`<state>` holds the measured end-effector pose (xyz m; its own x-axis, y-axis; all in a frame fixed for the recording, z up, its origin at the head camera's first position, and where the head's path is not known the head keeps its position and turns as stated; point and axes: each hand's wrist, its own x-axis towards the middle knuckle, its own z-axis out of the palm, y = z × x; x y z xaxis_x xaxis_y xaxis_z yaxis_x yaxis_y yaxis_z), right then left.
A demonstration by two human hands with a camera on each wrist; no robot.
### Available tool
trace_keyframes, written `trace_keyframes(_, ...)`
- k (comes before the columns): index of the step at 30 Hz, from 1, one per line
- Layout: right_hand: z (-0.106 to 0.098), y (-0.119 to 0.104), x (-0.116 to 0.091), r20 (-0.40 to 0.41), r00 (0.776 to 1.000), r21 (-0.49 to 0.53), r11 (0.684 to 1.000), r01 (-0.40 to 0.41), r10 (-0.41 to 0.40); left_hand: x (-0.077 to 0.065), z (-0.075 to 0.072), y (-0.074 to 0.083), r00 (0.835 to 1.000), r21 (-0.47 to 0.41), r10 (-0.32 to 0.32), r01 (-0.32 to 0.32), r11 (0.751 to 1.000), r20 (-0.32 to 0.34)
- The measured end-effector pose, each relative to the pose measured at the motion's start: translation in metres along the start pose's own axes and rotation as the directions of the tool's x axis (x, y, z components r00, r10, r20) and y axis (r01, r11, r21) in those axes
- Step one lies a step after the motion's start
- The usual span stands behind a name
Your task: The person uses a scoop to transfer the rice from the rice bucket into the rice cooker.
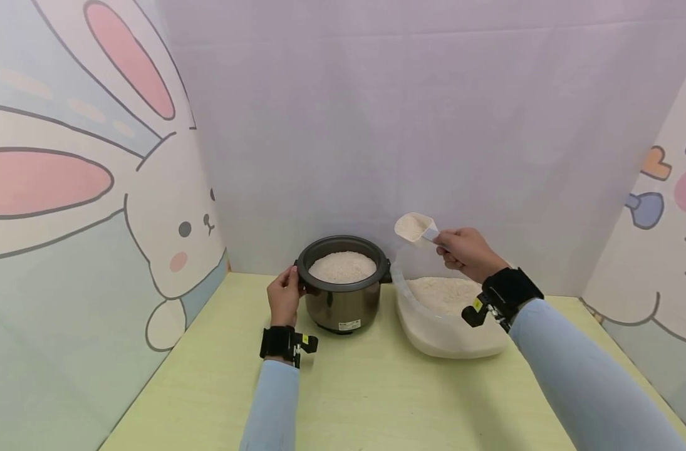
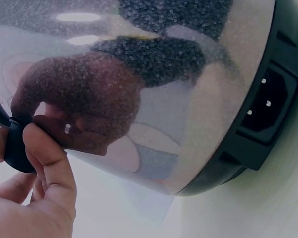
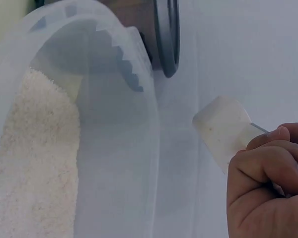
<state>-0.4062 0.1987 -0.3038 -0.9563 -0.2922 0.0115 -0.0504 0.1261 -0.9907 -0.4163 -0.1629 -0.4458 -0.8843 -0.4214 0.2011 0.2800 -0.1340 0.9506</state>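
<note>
My right hand [image 1: 468, 252] grips the handle of a white scoop [image 1: 415, 228] with rice in it, raised above a clear plastic bin [image 1: 455, 335]. In the right wrist view the scoop [image 3: 223, 129] shows its pale outer side. Loose rice [image 1: 444, 294] lies inside the bin. To its left stands a dark rice cooker [image 1: 343, 307], lidless, with a heap of rice [image 1: 343, 267] in it. With thumb and fingers my left hand [image 1: 284, 297] pinches the cooker's black side handle [image 2: 19, 148], seen close up in the left wrist view.
Everything stands on a pale yellow-green table [image 1: 365, 401]. A plain pale backdrop [image 1: 376, 138] rises right behind the cooker and bin, with rabbit-printed panels [image 1: 168, 250] at the sides. The cooker's power socket [image 2: 268, 101] faces the left wrist camera.
</note>
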Motion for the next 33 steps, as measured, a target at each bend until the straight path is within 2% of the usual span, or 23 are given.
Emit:
trace_keyframes(8, 0.031, -0.02, 0.01, 0.027, 0.999, -0.027, 0.998, 0.048, -0.047, 0.002, 0.0, -0.001, 1.0, -0.005, -0.001, 0.001, 1.0, -0.006)
trace_keyframes(14, 0.05, -0.031, 0.012, -0.001, 0.996, -0.165, 0.982, 0.09, -0.092, 0.001, 0.0, -0.002, 1.0, -0.008, 0.0, 0.0, 1.0, -0.003)
trace_keyframes(20, 0.06, -0.037, 0.014, -0.035, 0.993, -0.273, 0.957, 0.102, -0.116, 0.002, 0.0, -0.002, 1.0, -0.009, 0.003, -0.003, 1.0, -0.001)
trace_keyframes(23, 0.062, -0.038, 0.014, -0.039, 0.99, -0.33, 0.937, 0.117, -0.137, 0.002, 0.001, -0.001, 1.0, -0.006, 0.006, -0.006, 1.0, -0.001)
trace_keyframes(29, 0.066, -0.038, 0.016, -0.049, 0.983, -0.477, 0.869, 0.131, -0.175, 0.003, 0.001, -0.002, 1.0, -0.011, 0.006, -0.006, 1.0, 0.001)
trace_keyframes(33, 0.069, -0.037, 0.019, -0.048, 0.984, -0.504, 0.855, 0.123, -0.17, 0.002, 0.0, -0.002, 1.0, -0.008, 0.001, -0.001, 1.0, 0.0)
